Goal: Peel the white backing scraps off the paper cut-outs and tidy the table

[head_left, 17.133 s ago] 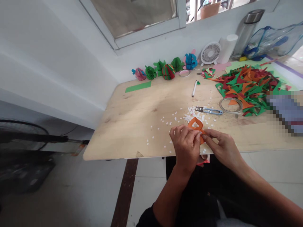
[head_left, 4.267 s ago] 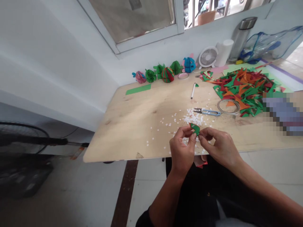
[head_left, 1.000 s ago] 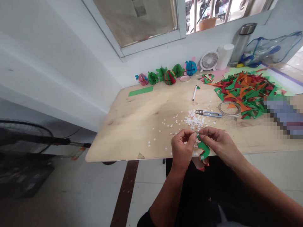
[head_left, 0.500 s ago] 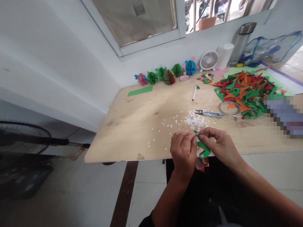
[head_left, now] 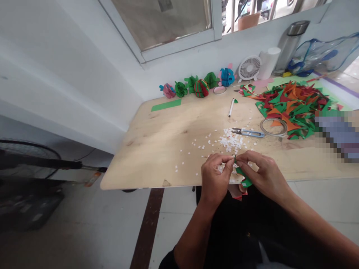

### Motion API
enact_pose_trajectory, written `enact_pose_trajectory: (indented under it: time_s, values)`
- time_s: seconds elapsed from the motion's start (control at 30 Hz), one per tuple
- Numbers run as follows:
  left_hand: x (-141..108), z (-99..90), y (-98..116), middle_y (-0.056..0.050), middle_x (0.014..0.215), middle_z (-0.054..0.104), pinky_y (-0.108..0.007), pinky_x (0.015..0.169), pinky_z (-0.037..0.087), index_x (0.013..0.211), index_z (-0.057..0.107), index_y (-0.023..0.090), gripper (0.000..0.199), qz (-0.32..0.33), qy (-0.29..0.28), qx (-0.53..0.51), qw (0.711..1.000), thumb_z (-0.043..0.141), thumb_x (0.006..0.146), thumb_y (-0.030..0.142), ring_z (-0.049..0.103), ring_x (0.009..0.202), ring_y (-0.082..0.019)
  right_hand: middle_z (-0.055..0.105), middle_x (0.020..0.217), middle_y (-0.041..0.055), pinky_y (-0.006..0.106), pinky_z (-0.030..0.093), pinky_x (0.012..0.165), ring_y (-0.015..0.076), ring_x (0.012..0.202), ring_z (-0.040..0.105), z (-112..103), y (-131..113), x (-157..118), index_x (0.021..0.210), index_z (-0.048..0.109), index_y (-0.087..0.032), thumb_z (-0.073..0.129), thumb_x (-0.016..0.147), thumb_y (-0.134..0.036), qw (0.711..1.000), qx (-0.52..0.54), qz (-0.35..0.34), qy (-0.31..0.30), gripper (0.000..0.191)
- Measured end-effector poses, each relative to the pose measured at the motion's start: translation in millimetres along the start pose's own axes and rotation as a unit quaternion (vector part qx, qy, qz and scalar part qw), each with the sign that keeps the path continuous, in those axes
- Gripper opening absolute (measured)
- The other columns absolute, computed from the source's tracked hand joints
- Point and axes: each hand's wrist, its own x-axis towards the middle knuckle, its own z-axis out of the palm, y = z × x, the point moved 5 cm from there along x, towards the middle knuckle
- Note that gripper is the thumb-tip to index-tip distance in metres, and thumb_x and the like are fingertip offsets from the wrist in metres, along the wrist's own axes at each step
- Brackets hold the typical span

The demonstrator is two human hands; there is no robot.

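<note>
Head | hands (head_left: 241, 173) nearly meeting, fingertips pinching green paper (head_left: 243, 177) (wrists apart)

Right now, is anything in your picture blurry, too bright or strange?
Head view: the outdoor strip looks washed out, a soft sheen lies on the tabletop, the floor fan is dark and smeared, the object at right is pixelated, and fine detail on the green paper is soft.
</note>
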Motion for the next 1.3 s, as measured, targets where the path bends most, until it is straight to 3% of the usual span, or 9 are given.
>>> enact_pose_trajectory:
  time_s: [0.37, 0.5, 0.73, 0.87, 1.1, 1.2, 1.27, 1.3]
  values:
    - [-4, 6.6, -9, -0.003, 0.076, 0.068, -0.026, 0.071, 0.047, 0.079, 0.068, 0.016, 0.01, -0.084, 0.008, -0.039, 0.996, 0.059, 0.082, 0.02, 0.062, 0.074, -0.015, 0.061, 0.066, -0.0029, 0.022, 0.043, 0.062, 0.0122, 0.063, 0.056, 2, 6, -1, 0.074, 0.063, -0.021, 0.057, 0.085, -0.026, 0.997, 0.046, 0.068, -0.005, 0.013]
    - [-7, 11.7, -15, -0.003, 0.077, 0.068, -0.026, 0.073, 0.047, 0.078, 0.067, 0.016, 0.012, -0.129, 0.021, -0.103, 0.986, 0.06, 0.082, 0.024, 0.062, 0.074, -0.015, 0.063, 0.068, -0.0017, 0.023, 0.043, 0.062, 0.013, 0.064, 0.057, 2, 8, -1, 0.071, 0.063, -0.021, 0.058, 0.083, -0.029, 0.993, 0.074, 0.087, 0.006, 0.015]
    - [-6, 19.2, -31, -0.003, 0.077, 0.07, -0.022, 0.065, 0.045, 0.087, 0.072, 0.016, 0.019, -0.244, 0.022, -0.325, 0.913, 0.069, 0.074, 0.029, 0.06, 0.071, -0.012, 0.063, 0.071, 0.0005, 0.026, 0.044, 0.065, 0.0144, 0.067, 0.057, 6, 19, -2, 0.079, 0.066, -0.019, 0.058, 0.085, -0.038, 0.977, 0.165, 0.129, -0.026, 0.021]
    - [-5, 22.3, -32, -0.002, 0.07, 0.068, -0.02, 0.06, 0.043, 0.074, 0.072, 0.015, 0.014, -0.278, -0.014, -0.373, 0.885, 0.074, 0.068, 0.028, 0.057, 0.065, -0.01, 0.061, 0.07, -0.001, 0.024, 0.043, 0.063, 0.0132, 0.067, 0.055, 9, 21, -2, 0.077, 0.065, -0.02, 0.059, 0.086, -0.037, 0.974, 0.184, 0.124, -0.046, 0.02]
    - [-4, 20.5, -30, 0.0, 0.061, 0.066, -0.02, 0.059, 0.044, 0.064, 0.07, 0.015, 0.008, -0.279, 0.021, -0.345, 0.896, 0.073, 0.065, 0.022, 0.056, 0.058, -0.009, 0.067, 0.077, 0.0016, 0.027, 0.047, 0.067, 0.0166, 0.072, 0.062, 11, 25, -1, 0.083, 0.067, -0.02, 0.055, 0.087, -0.039, 0.977, 0.166, 0.116, -0.063, 0.023]
    - [-6, 16.1, -32, -0.001, 0.064, 0.068, -0.023, 0.061, 0.048, 0.069, 0.071, 0.015, 0.011, -0.261, 0.067, -0.295, 0.917, 0.072, 0.067, 0.025, 0.06, 0.06, -0.012, 0.071, 0.086, 0.0046, 0.031, 0.049, 0.073, 0.0199, 0.08, 0.065, -2, 21, -1, 0.087, 0.068, -0.02, 0.054, 0.086, -0.036, 0.99, 0.091, 0.104, 0.037, 0.021]
    - [-6, 12.7, -32, -0.002, 0.069, 0.069, -0.025, 0.064, 0.049, 0.074, 0.071, 0.015, 0.013, -0.225, 0.085, -0.243, 0.94, 0.07, 0.071, 0.027, 0.062, 0.064, -0.013, 0.071, 0.085, 0.005, 0.03, 0.049, 0.07, 0.0186, 0.075, 0.063, -12, 13, -2, 0.086, 0.067, -0.02, 0.055, 0.085, -0.033, 0.989, 0.033, 0.095, 0.109, 0.017]
    - [-6, 11.1, -30, -0.003, 0.071, 0.07, -0.026, 0.066, 0.049, 0.076, 0.072, 0.015, 0.013, -0.202, 0.089, -0.211, 0.952, 0.068, 0.073, 0.028, 0.063, 0.067, -0.014, 0.071, 0.081, 0.0043, 0.029, 0.048, 0.066, 0.0172, 0.069, 0.062, -13, 9, -3, 0.085, 0.066, -0.02, 0.055, 0.085, -0.032, 0.989, 0.022, 0.09, 0.112, 0.016]
